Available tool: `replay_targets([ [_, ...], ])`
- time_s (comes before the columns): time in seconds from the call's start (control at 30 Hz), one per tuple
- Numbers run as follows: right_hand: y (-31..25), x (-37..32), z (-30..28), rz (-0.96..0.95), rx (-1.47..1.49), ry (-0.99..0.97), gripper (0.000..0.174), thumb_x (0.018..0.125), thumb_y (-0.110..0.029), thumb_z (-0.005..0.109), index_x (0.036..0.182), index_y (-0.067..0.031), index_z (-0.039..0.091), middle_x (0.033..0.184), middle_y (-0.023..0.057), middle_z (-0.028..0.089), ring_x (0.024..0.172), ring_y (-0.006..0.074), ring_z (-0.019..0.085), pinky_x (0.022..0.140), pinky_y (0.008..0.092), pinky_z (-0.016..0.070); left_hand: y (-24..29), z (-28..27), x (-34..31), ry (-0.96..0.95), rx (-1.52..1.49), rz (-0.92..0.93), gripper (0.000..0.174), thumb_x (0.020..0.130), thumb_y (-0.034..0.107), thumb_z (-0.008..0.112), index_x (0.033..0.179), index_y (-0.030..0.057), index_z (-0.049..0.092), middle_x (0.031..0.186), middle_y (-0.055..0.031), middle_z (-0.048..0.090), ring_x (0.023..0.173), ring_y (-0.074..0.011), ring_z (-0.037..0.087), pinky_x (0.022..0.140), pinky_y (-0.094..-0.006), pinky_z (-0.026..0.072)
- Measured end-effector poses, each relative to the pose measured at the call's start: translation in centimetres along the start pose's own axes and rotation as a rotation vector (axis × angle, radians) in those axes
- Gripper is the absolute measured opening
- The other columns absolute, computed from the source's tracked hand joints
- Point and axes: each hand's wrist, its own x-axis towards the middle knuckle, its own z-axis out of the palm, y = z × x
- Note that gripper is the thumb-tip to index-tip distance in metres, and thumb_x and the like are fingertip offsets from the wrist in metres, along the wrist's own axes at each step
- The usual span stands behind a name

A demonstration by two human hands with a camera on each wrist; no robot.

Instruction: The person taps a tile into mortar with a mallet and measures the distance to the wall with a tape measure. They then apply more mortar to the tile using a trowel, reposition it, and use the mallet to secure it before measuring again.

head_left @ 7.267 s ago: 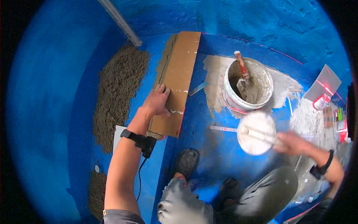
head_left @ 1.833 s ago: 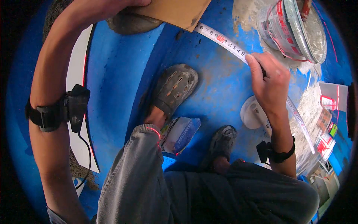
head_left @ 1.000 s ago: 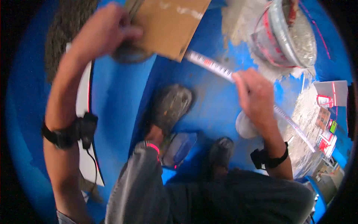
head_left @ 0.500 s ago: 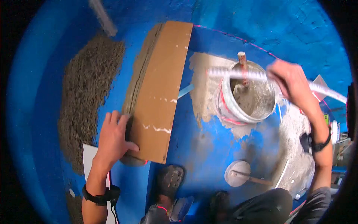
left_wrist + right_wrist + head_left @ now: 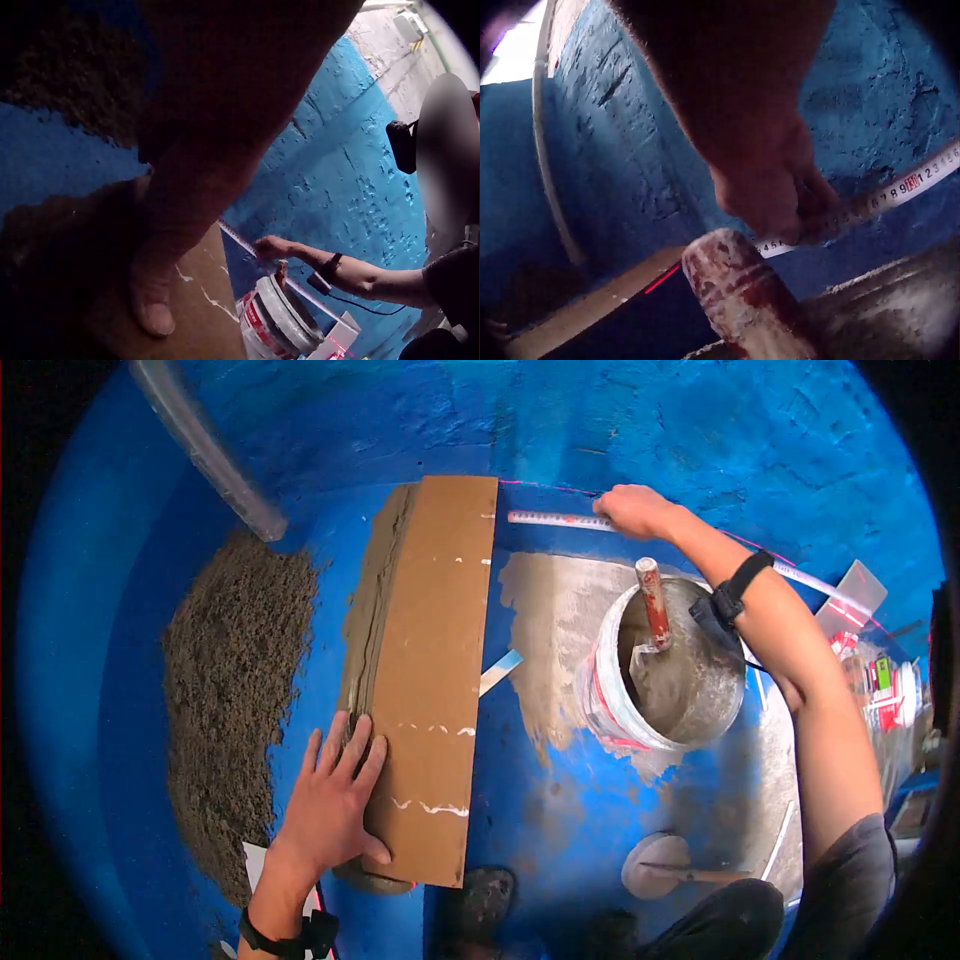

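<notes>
The left arm reaches forward and the left hand (image 5: 335, 800) lies flat, fingers straight and spread, on the near left edge of the long brown tile (image 5: 435, 620). The tile rests on a bed of grey mortar (image 5: 368, 590) on the blue floor (image 5: 520, 800).

The right arm stretches out above the bucket (image 5: 598, 700). The right hand (image 5: 632, 510) has its fingers curled round the tape measure (image 5: 550, 518), pinching it down where the floor meets the wall (image 5: 600, 420). The tape's free end lies just beside the tile's far right corner.

The white bucket stands right of the tile, apart from it. It holds grey mix and 1 trowel (image 5: 652, 600), handle up.
</notes>
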Motion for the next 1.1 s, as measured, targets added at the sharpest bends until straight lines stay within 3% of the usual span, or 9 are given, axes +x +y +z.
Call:
replay_targets([
  [0.37,-1.9,5.1,1.5,-0.108,0.045,0.005,0.019,0.081,-0.009,0.068,0.098,-0.0103,0.076,0.101,0.0201,0.075,0.099,0.0423,0.072,0.083,0.0546,0.057,0.4,0.1,0.4,-0.052,-0.04,-0.049,0.139,0.037,0.039,0.1,0.156,-0.0006,0.04,0.169,-0.0237,0.029,0.159,-0.0442,0.022,0.128,-0.0595,0.0237],
  [0.43,-2.1,4.9,0.6,-0.126,0.059,0.008,0.019,0.082,-0.01,0.068,0.099,-0.0104,0.076,0.101,0.0198,0.075,0.099,0.0425,0.072,0.083,0.0547,0.0568,0.4,0.3,0.4,-0.025,-0.057,-0.044,0.149,0.028,0.038,0.099,0.158,-0.0006,0.037,0.17,-0.0231,0.028,0.159,-0.0443,0.022,0.129,-0.057,0.0223],
  [1.1,-3.3,4.6,-0.3,-0.169,0.112,0.049,0.014,0.083,-0.009,0.067,0.095,-0.0043,0.073,0.093,0.0213,0.073,0.095,0.0425,0.071,0.081,0.0542,0.0547,0.6,0.3,0.8,-0.022,-0.08,-0.066,0.148,0.026,0.031,0.098,0.157,-0.0015,0.039,0.17,-0.0221,0.029,0.159,-0.0428,0.023,0.13,-0.054,0.0239],
])
